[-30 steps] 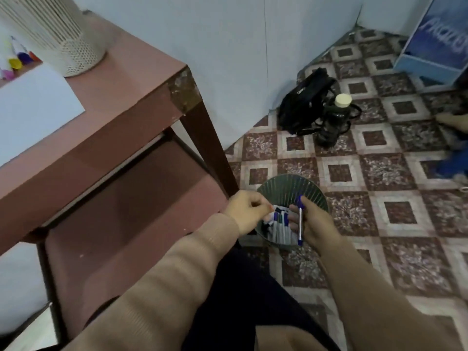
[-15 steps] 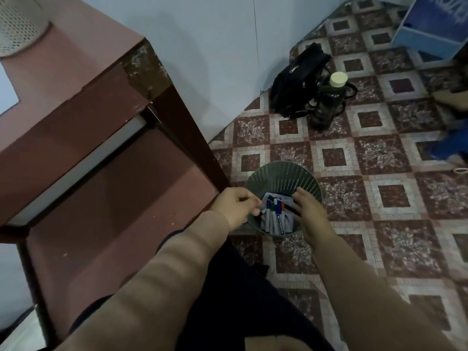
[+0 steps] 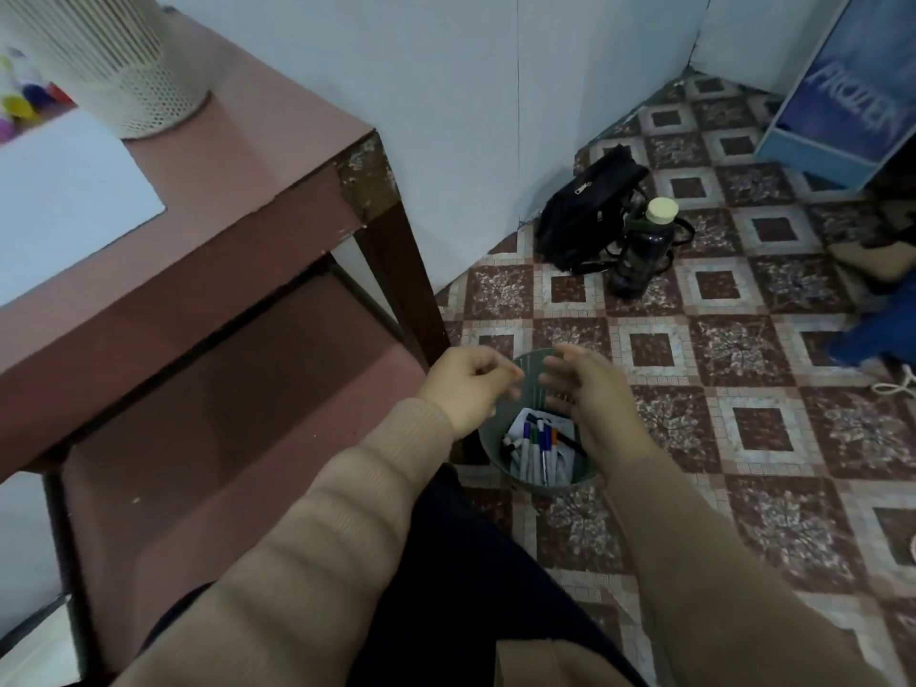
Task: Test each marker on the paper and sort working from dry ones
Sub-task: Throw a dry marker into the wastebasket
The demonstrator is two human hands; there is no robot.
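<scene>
A small green bin (image 3: 530, 483) stands on the tiled floor beside the table leg. Several white markers (image 3: 536, 446) with coloured caps lie inside it. My left hand (image 3: 468, 384) hovers over the bin's left rim with its fingers loosely curled, holding nothing. Just to the right, my right hand (image 3: 587, 394) hangs above the bin with relaxed fingers, also holding nothing. A white sheet of paper (image 3: 59, 190) lies on the pink table (image 3: 257, 161) at the upper left. More markers (image 3: 20, 101) with bright caps show at the far left edge.
A white mesh basket (image 3: 124, 66) stands on the table behind the paper. A black bag (image 3: 585, 205) and a dark bottle (image 3: 644, 250) sit on the floor by the wall. A blue box (image 3: 852, 91) is at the top right.
My right hand held a blue-capped marker over the bin a second ago; that marker is now in the bin. Both hands have lifted above the rim, holding nothing.
</scene>
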